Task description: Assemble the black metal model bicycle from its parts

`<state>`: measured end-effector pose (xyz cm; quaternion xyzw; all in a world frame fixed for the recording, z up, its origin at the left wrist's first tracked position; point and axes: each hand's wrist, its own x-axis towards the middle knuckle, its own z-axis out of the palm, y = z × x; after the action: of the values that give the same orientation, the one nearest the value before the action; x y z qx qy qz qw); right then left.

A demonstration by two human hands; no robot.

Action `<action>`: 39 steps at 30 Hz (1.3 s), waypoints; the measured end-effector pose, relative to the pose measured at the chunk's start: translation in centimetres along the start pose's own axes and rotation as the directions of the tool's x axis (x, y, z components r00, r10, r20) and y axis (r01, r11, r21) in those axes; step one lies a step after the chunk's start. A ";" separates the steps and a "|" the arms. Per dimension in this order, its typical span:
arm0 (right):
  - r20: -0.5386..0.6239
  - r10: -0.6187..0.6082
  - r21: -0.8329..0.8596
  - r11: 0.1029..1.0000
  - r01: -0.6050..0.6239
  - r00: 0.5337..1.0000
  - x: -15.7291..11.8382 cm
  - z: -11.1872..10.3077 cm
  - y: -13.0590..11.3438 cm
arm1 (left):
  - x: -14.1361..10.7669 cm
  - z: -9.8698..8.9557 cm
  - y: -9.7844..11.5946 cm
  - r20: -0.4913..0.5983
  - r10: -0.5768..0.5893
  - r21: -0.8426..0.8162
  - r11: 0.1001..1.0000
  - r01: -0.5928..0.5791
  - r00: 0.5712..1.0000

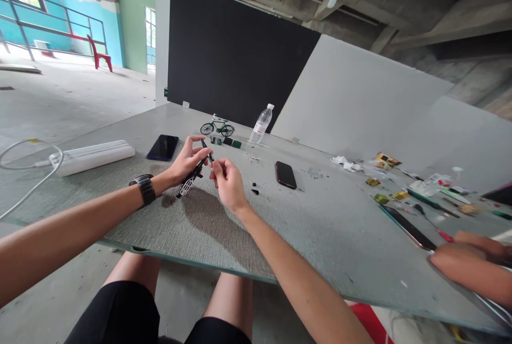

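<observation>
My left hand (187, 161), a black bracelet on its wrist, grips a small dark model-bicycle assembly (192, 176) above the table. A pale slotted, rack-like piece hangs from its lower end. The fingertips of my right hand (229, 183) are pinched at the upper end of the assembly, against a thin dark part. What exactly lies between those fingertips is too small to make out. Beyond my hands a green miniature bicycle (217, 127) stands upright, with small dark green pieces (232, 143) in front of it. Tiny black parts (255, 191) lie right of my right hand.
A phone (162, 147) and a white power strip (96, 156) lie to the left. Another phone (285, 175) and a water bottle (262, 124) are to the right. Farther right, a co-worker's hands (472, 258) rest near a tablet-like device (407, 226) and scattered small items.
</observation>
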<state>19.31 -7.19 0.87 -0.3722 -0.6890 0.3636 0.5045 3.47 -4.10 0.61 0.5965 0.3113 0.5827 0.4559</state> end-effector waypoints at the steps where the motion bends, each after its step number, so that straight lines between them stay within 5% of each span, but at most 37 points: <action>1: 0.019 0.007 -0.002 1.000 -0.007 1.000 0.0 -0.1 0.0 | 0.0 0.0 0.0 0.012 0.006 0.002 1.000 -0.006 1.000; 12: -0.018 -0.017 0.028 0.999 0.018 1.000 0.0 0.1 0.0 | 0.2 -0.2 -0.1 -0.034 -0.019 -0.011 1.000 0.018 0.999; 19: 0.067 0.003 0.082 0.997 -0.009 0.998 0.0 0.1 -0.1 | 0.0 -0.1 0.0 -0.005 0.026 -0.014 1.000 -0.026 1.000; 28: -0.044 -0.031 0.038 0.999 0.033 0.999 -0.1 0.3 0.0 | 0.1 -0.1 0.0 -0.050 -0.009 -0.018 1.000 0.008 0.999; 39: 0.125 0.070 0.243 0.965 -0.099 0.990 0.3 0.0 0.0 | 0.0 0.1 0.3 -0.050 0.014 -0.033 0.999 -0.015 0.999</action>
<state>19.24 -6.92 1.02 -0.3137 -0.6495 0.4891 0.4904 3.50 -4.28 0.91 0.5765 0.3084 0.6056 0.4537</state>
